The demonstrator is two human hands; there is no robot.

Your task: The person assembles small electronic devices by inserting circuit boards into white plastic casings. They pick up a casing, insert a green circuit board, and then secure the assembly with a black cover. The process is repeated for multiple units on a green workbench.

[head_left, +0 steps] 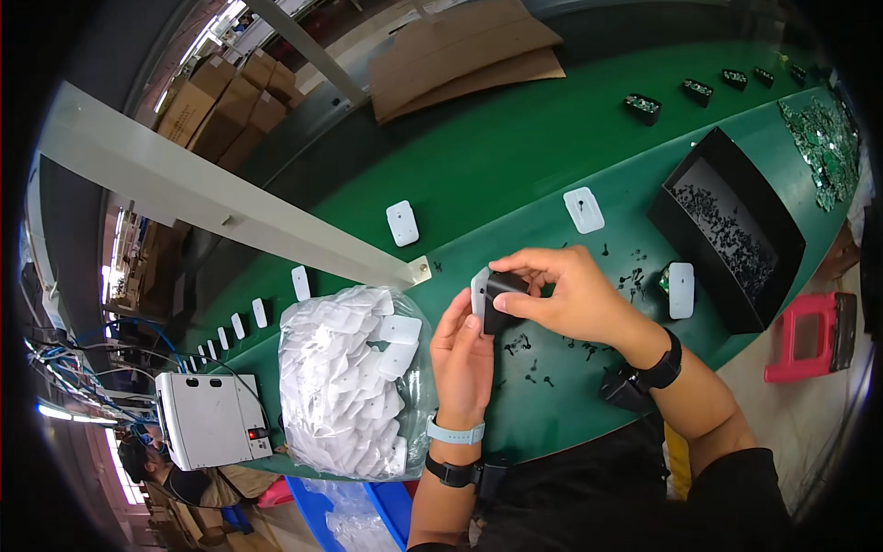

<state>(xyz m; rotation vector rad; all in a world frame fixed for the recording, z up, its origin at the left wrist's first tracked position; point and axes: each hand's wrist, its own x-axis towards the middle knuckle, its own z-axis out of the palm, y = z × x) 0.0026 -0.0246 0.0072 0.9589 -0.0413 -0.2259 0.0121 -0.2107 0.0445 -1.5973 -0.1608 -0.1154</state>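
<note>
Fingers [522,260] of left hand [463,354] and right hand [578,290] are both grasping
They hold a white cover [478,293] and a black case [506,283] together, above the green table [552,414]

1. can't see the whole black case [506,284] behind the right hand [581,299].
2. can't count the tiny dark parts [722,230] in the black box [699,253].
3. can't follow the blue bin [390,513] past the lower edge.

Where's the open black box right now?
At the head view's right, the black box sits on the green table, between the right hand and the circuit-board pile.
</note>
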